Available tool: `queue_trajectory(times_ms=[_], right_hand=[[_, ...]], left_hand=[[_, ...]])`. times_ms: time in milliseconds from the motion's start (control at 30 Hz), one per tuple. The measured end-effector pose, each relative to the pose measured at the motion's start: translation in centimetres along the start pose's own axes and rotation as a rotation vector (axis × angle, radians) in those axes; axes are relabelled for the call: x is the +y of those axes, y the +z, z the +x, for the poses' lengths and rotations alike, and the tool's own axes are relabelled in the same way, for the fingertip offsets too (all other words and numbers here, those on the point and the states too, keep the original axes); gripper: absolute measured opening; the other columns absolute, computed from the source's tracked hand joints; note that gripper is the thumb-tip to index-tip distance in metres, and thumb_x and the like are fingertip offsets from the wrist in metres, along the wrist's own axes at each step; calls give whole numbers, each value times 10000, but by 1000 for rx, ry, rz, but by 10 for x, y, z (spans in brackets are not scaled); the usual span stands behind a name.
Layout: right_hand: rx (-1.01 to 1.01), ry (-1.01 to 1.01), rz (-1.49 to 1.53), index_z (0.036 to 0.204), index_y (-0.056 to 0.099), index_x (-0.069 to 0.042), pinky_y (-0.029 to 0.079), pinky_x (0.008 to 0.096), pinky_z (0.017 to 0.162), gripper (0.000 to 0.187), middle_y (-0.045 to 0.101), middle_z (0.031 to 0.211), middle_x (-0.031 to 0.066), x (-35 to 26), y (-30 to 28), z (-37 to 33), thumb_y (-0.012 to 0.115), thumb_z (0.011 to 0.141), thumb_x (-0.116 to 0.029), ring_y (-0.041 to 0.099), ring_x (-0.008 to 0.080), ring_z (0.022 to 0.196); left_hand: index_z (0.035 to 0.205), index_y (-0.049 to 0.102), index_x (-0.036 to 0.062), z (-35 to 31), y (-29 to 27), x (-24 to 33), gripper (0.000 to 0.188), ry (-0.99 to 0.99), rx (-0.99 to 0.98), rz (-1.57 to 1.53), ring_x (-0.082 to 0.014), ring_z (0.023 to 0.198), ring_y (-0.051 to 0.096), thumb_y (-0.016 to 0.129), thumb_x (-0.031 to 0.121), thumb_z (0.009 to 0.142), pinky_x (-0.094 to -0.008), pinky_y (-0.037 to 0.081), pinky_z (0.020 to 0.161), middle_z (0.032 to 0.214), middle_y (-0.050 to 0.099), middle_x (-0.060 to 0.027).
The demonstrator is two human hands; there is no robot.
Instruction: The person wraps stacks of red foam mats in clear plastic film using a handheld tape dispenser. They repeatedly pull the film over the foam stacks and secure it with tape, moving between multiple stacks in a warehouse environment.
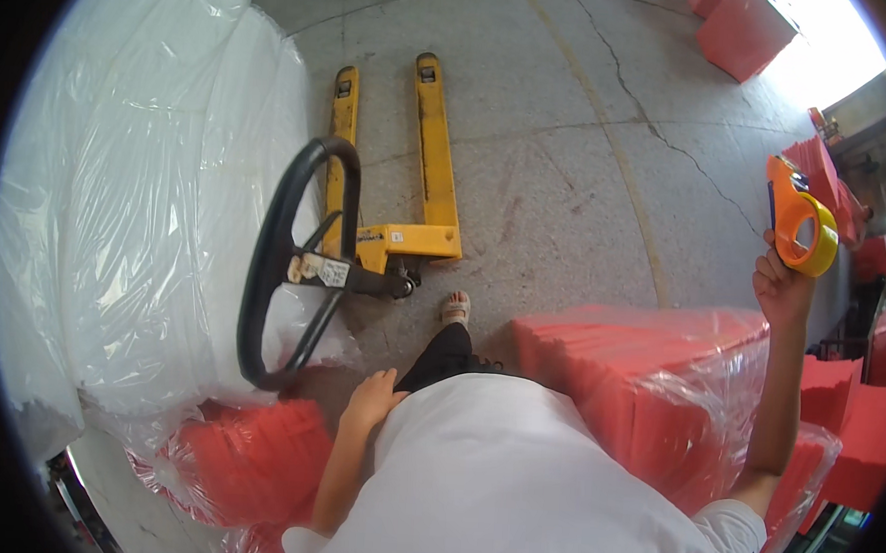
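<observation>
My right hand [775, 282] is raised at the far right, its fingers closed round an orange tape dispenser [783, 199]. A roll of yellow tape [821, 244] sits on the dispenser. My left hand [371, 401] rests low against my hip, fingers stretched out over the dark trousers and the edge of my white shirt. Nothing shows in it. Closest to that hand are the black loop handle [254, 317] of a pallet truck and, below, a plastic-wrapped red bundle [253, 457]. Right of my body stands a stack of red sheets [619, 356] under clear film.
The yellow forks [434, 156] of the pallet truck lie on the cracked concrete floor [538, 181], pointing away from me. Tall white bundles in clear film [137, 190] fill the left side. More red blocks [744, 37] stand at the far right, and red pieces [871, 429] lie along the right.
</observation>
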State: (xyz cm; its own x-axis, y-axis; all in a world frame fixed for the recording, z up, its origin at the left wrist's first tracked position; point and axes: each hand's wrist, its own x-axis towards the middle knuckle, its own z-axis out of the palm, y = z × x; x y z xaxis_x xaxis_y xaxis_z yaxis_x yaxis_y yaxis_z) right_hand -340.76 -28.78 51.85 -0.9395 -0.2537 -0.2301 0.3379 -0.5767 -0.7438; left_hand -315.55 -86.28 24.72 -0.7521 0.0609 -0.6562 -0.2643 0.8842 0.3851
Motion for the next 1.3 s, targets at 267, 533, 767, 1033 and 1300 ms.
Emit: queue_trajectory(times_ms=[267,533,767,1033,1300], right_hand=[[234,164,-170,1231,503,112,340,232,538,507,346,601,-33,-46,23,190,408,1016,-337,334,77,566],[293,414,76,1235,511,115,369,225,549,500,388,604,-34,-48,-30,421,397,1021,-322,367,74,565],[157,382,277,1224,528,92,366,228,555,442,399,622,-34,-63,-38,641,381,1016,-270,375,81,573],[211,636,663,1168,549,38,389,236,574,322,416,648,-19,33,5,811,468,999,-225,404,89,593],[57,841,-37,940,555,-36,414,258,586,259,459,675,-7,2,30,1010,489,1013,-276,448,98,602]], left_hand=[[1302,529,7,163,-64,26,572,-10,210,-358,-411,1176,564,634,409,908,-462,473,957,1261,589,-246],[1309,534,2,271,-123,34,574,-324,-31,-343,-395,1183,560,609,420,922,-443,459,974,1242,602,-250],[1160,574,-27,454,-279,156,475,-293,-23,-147,-430,1109,576,622,375,912,-468,465,924,1163,618,-281],[1355,492,-29,609,-482,322,576,34,198,-623,-358,1204,581,655,328,934,-376,464,1003,1317,573,-247],[1372,466,-22,787,-625,373,570,194,170,-928,-264,1205,582,707,207,909,-353,474,1003,1276,601,-200]])
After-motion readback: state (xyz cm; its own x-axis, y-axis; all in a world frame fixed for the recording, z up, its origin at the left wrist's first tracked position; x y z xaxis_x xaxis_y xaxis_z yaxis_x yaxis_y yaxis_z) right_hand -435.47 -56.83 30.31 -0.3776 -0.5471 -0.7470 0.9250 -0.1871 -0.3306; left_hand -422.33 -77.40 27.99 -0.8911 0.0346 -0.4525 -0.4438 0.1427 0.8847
